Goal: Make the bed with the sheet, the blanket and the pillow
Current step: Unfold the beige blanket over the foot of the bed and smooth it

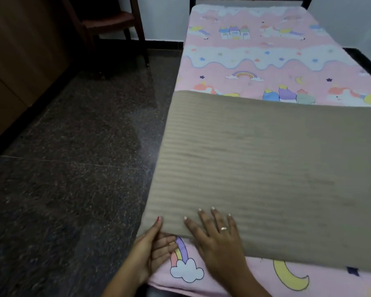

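A pink sheet [255, 46] printed with rainbows, castles and moons covers the mattress from head to foot. A folded tan striped blanket [266, 168] lies across the near half of the bed. My left hand [152, 247] pinches the blanket's near left corner, thumb on top and fingers underneath. My right hand [219, 236] rests flat on the blanket beside it, fingers spread, a ring on one finger. No pillow is in view.
Dark speckled stone floor [73, 168] runs along the bed's left side. A dark wooden chair [109, 24] stands at the far left near the white wall. A brown wooden cabinet [15, 61] lines the left edge. A dark headboard [244, 1] is at the far end.
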Demonstrator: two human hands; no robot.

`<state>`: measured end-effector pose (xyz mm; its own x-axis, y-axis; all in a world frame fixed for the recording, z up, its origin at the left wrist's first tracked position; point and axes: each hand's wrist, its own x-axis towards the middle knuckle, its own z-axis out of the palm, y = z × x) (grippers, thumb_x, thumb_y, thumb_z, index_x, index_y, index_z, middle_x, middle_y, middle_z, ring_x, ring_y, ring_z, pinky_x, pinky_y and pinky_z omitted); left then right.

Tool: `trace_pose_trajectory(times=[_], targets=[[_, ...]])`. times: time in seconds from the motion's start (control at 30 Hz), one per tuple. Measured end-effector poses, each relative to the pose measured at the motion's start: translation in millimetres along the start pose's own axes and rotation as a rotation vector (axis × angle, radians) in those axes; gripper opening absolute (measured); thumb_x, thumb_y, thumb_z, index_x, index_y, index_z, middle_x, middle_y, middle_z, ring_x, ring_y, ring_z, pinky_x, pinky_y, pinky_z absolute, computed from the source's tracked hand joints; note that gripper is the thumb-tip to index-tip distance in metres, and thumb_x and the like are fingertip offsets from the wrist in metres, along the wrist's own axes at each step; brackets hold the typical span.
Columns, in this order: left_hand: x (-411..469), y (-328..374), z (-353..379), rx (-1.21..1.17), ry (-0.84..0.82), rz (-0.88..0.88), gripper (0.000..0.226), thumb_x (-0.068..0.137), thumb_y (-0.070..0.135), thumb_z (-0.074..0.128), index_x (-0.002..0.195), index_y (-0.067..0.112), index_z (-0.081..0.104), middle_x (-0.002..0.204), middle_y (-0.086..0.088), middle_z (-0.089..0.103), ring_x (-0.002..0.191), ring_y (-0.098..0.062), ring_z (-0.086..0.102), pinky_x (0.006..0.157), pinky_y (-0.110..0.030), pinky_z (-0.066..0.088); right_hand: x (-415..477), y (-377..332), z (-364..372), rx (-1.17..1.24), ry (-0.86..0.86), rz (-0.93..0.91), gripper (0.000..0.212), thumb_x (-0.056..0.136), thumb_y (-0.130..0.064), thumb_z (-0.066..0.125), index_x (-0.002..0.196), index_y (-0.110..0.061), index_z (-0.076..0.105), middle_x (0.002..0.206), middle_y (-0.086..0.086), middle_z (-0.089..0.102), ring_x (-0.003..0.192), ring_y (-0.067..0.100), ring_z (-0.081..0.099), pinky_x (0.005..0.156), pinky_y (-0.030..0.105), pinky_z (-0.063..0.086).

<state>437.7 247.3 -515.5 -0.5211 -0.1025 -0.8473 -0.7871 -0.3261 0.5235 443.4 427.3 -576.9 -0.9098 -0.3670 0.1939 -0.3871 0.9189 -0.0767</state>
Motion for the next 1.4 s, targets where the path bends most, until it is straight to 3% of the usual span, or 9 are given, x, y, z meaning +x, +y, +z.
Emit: trace_pose_trajectory(times=[0.17,0.3,0.4,0.53,0.6,0.73,0.93,1.13,1.4], targets=[[-5.1,-14.6,-1.0,-0.011,-0.054,0.211,0.038,0.085,0.044,0.059,0.093,0.007,0.067,0.081,-0.011,0.075,0.063,-0.016,0.072,0.057,-0.025,0.054,9.8,-9.6,8.5,-0.097,0.205,-0.112,0.048,0.080,-0.028,0.046,0.127,-0.033,0.054,0.107,0.002,0.067,0.092,0.032,0.066,0.070,0.039,0.053],[-6.1,-38.0,-3.2,-0.005,-0.102,0.531,0.018,0.090,0.031,0.057,0.093,0.014,0.065,0.080,-0.009,0.075,0.068,-0.015,0.073,0.052,-0.019,0.053,20.4,-19.7,7.6,-0.205,0.444,-0.123,0.039,0.072,-0.020,0.043,0.107,-0.027,0.060,0.068,-0.002,0.056,0.056,0.022,0.056,0.044,0.026,0.036],[0.4,-55.8,-4.2,0.068,-0.077,0.822,0.008,0.088,0.014,0.063,0.094,0.015,0.068,0.084,-0.008,0.075,0.073,-0.016,0.072,0.050,-0.019,0.053,22.2,-25.1,-0.3,-0.278,0.523,-0.077,0.039,0.067,-0.012,0.033,0.086,-0.025,0.066,0.058,-0.003,0.052,0.050,0.021,0.054,0.044,0.023,0.021],[9.4,-58.7,-9.2,0.671,0.441,1.428,0.028,0.072,0.010,0.078,0.091,0.028,0.066,0.091,0.013,0.068,0.082,-0.011,0.064,0.068,-0.028,0.052,13.4,-21.2,-12.7,-0.306,0.441,0.014,0.023,0.052,-0.013,0.049,0.067,-0.024,0.062,0.051,-0.003,0.050,0.045,0.019,0.053,0.047,0.024,0.017],[14.3,-48.4,-9.9,1.053,0.682,1.598,0.043,0.061,0.025,0.085,0.098,0.026,0.064,0.103,0.007,0.062,0.089,-0.021,0.056,0.066,-0.035,0.050,8.8,-17.9,-16.6,-0.280,0.368,0.024,0.025,0.040,-0.009,0.057,0.061,-0.023,0.059,0.048,-0.003,0.049,0.042,0.018,0.051,0.045,0.022,0.017],[31.5,-28.2,-10.4,1.279,0.882,1.635,0.041,0.066,0.043,0.062,0.101,0.023,0.066,0.101,0.002,0.063,0.087,-0.026,0.059,0.068,-0.037,0.044,7.0,-15.5,-18.1,-0.228,0.401,0.032,0.022,0.039,-0.006,0.052,0.055,-0.022,0.054,0.046,-0.004,0.047,0.039,0.017,0.048,0.044,0.019,0.017],[39.4,-26.0,-6.7,1.367,0.989,1.522,0.023,0.064,0.018,0.039,0.074,0.020,0.060,0.064,0.001,0.061,0.055,-0.027,0.057,0.043,-0.029,0.042,5.9,-9.7,-8.5,-0.216,0.616,-0.005,0.028,0.060,-0.001,0.031,0.059,-0.021,0.051,0.048,-0.003,0.045,0.044,0.020,0.047,0.042,0.023,0.026],[28.7,-24.4,-16.0,1.338,0.916,1.171,0.026,0.090,0.013,0.039,0.110,0.021,0.055,0.106,-0.006,0.064,0.098,-0.030,0.062,0.073,-0.034,0.046,7.3,-9.8,-8.9,-0.262,0.669,-0.052,0.025,0.063,-0.003,0.037,0.062,-0.020,0.054,0.055,-0.003,0.052,0.049,0.020,0.051,0.043,0.025,0.031],[10.5,-18.7,-34.4,1.591,0.932,1.162,0.023,0.090,0.018,0.050,0.113,0.022,0.047,0.111,-0.001,0.063,0.102,-0.024,0.063,0.073,-0.032,0.047,3.4,-10.4,-12.0,-0.282,0.707,-0.122,0.026,0.065,-0.003,0.039,0.067,-0.019,0.059,0.057,-0.004,0.054,0.050,0.020,0.052,0.043,0.026,0.035]])
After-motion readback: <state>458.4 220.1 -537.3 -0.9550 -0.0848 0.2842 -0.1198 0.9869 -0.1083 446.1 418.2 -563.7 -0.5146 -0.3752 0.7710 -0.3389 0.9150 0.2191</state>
